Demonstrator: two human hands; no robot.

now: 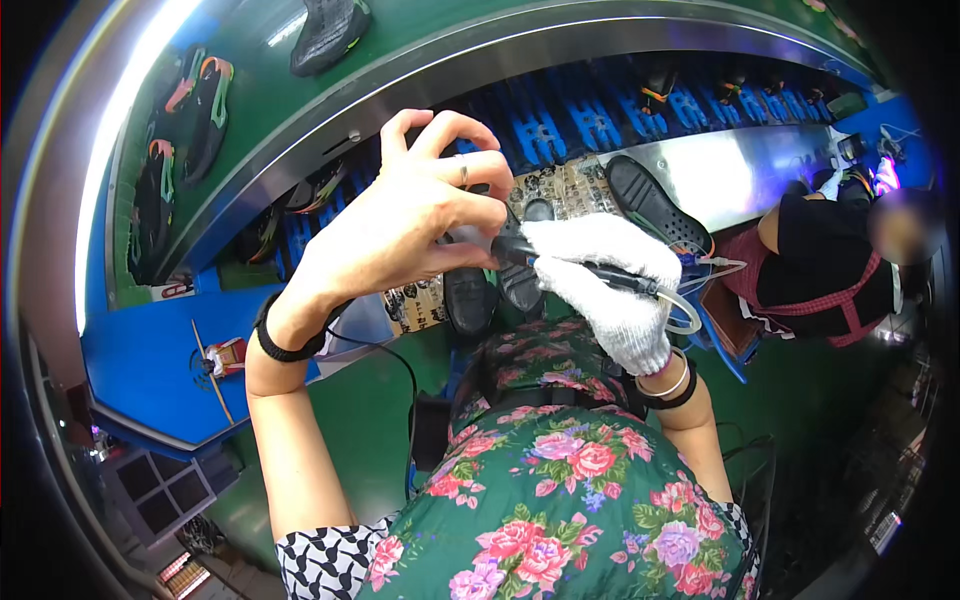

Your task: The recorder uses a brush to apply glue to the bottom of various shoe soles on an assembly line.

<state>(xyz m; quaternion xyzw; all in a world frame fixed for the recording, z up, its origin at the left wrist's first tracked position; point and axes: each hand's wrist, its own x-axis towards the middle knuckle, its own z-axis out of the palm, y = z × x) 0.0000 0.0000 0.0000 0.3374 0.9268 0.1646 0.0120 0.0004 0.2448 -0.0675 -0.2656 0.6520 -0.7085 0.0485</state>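
The right hand [615, 285], wearing a white knitted glove, is gripping a slim black handheld tool [514, 250], its fingers wrapping closely around the shaft. The bare left hand [425, 205] is holding its fingers [478, 168] apart and bent in a loose curl, with thumb and index finger coming close together beside the tool's left end; whether they are touching it or pinching something small, I cannot tell. The tool is lying between the two sets of fingers, its thick end pointing toward the left thumb and a clear tube [690, 315] looping from its other end, just right of the gloved fingers. Beyond the left fingers, the metal rim [420, 82] of a green conveyor belt [255, 85] is curving across, overlapping the fingertips in view. A black perforated clog [650, 198] is resting beyond the gloved fingers, near a bright metal plate [740, 165]. Green floor [820, 400] is opening out to the right, behind the gloved fingers, while a blue tabletop [140, 340] is edging the space left of the bare wrist. The tool is looking dark and smooth, the glove covering much of its middle.
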